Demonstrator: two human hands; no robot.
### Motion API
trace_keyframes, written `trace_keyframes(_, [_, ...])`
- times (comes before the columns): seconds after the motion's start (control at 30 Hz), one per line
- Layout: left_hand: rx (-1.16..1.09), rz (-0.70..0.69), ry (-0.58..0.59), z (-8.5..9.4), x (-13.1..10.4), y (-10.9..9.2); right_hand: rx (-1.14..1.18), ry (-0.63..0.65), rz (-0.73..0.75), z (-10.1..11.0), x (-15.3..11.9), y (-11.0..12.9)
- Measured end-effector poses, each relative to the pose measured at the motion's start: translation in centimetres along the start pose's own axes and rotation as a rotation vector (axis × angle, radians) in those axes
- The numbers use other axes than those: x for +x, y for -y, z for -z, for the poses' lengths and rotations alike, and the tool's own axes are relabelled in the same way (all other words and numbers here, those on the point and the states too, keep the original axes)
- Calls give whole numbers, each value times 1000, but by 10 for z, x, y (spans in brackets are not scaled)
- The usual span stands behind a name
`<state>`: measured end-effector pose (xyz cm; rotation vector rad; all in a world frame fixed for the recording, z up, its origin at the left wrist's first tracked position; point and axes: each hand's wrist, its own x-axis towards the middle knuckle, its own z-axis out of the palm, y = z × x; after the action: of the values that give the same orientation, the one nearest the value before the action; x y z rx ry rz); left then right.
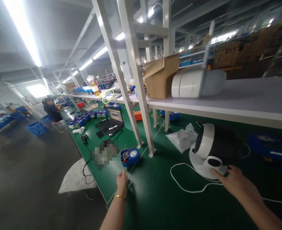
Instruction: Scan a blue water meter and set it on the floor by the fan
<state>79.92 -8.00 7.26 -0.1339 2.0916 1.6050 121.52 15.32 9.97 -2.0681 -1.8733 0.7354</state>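
1. Right hand (234, 182) resting on the white base of a desk fan (213, 150), fingers spread flat against its rim, nothing gripped.
2. Left hand (121, 182) reaching forward low over the green mat (160, 204), fingers loosely together, holding nothing; gold bracelet (120, 197) on the wrist.
3. Fan standing upright on the mat at the right hand's fingertips, dark round body tilted toward the left, white power cable (179, 182) looping from its base across the mat between the 2 hands.
4. Blue water meter (130, 156) just ahead of the left hand, apart from it, dial face up.
5. Clear plastic bag (182, 138) lying left of the fan, near the white shelf posts (141, 95).
6. Farther along the mat: open laptop (112, 123) and more blue meters.
7. Shelf above carrying a cardboard box (160, 78) and a white cylinder (191, 83) lying on its side.
8. Long factory hall, ceiling strip lights, grey floor; another person (51, 110) working at the bench far off on the left.
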Motion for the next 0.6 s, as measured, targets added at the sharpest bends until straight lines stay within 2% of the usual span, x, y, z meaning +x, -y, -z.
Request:
trace_keyframes(0.13, [-107,59,13,5,25,-17,-57,-11,-149,1,-5,43])
trace_keyframes(0.3, [-193,139,73,6,49,-33,-67,-117,-237,3,-16,65])
trace_keyframes(0.47, [-234,211,159,1,64,-44,-58,-211,-305,-3,-10,70])
trace_keyframes(0.6, [-254,245,205,-1,68,-46,-75,-238,-325,9,-2,52])
